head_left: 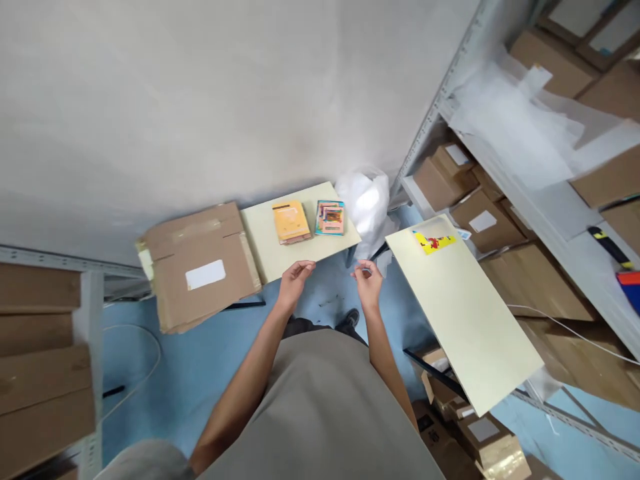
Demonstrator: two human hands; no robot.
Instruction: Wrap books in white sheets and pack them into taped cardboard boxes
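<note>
My left hand (294,280) hovers at the front edge of a small cream table (265,243), fingers curled in a loose pinch with nothing visible in them. My right hand (367,280) floats a little to the right, over the gap between the tables, fingertips pinched together. I cannot make out anything between them. On the small table lie an orange booklet stack (291,222) and a colourful teal-edged booklet (330,217), both just beyond my hands. A second long cream table (465,313) stretches to the right, with a yellow and red piece (433,241) at its far end.
A flattened cardboard box (200,267) with a white label sits left of the small table. A white plastic bag (367,200) stands between the tables. Metal shelving (530,220) with cardboard boxes and plastic sheeting runs along the right. More boxes lie below right. The floor is blue.
</note>
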